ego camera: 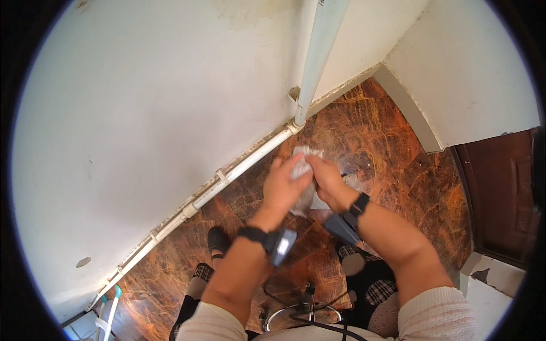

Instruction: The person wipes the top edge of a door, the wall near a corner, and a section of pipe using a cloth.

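Note:
Both hands are raised close together before me, above the marbled brown floor. My left hand and my right hand grip a crumpled whitish-grey cloth between them. Its upper part bunches up at the fingertips, and a greyer part hangs down below the fingers. Motion blurs the left hand a little. Black straps with dark devices go round both wrists. A pale, flat thing, partly hidden by the hands, shows behind the cloth; I cannot tell what it is.
A white pipe runs along the foot of the left wall and joins an upright pipe. A brown door stands at the right. Below me is a chrome ring of a stool or chair. Teal-tipped white legs stand at lower left.

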Demonstrator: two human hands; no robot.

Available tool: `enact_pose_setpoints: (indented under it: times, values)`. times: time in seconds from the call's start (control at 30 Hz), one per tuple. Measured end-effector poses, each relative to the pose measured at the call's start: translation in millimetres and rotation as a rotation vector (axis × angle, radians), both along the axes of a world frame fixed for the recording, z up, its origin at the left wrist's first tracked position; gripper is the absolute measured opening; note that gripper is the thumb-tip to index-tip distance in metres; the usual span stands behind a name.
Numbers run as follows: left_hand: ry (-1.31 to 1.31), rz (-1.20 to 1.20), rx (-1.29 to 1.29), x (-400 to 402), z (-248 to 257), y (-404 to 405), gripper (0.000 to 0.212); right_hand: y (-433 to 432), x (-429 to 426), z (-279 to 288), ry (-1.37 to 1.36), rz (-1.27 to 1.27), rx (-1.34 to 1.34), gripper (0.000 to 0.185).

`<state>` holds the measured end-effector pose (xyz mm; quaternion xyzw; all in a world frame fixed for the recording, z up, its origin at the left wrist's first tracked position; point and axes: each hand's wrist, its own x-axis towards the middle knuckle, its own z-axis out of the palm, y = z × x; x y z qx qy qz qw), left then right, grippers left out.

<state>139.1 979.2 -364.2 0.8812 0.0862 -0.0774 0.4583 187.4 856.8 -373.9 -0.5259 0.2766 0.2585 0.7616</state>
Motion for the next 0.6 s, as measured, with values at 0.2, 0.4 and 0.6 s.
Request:
enact_pose_setpoints:
  times: [0.2,0.4,0.6]
  values:
    - [-0.39,0.263,-0.094,-2,18,-34,0.062,2,10,38,-0.536,0.064,-0.202,0.021]
    - [-0.288,0.192,0.009,51,-27,-21,0.057,1,62,-16,-0.453,0.15,-0.461,0.025]
    - [-0.345,0.23,-0.152,19,-17,-38,0.058,-16,41,-1,-0.566,0.141,-0.173,0.026]
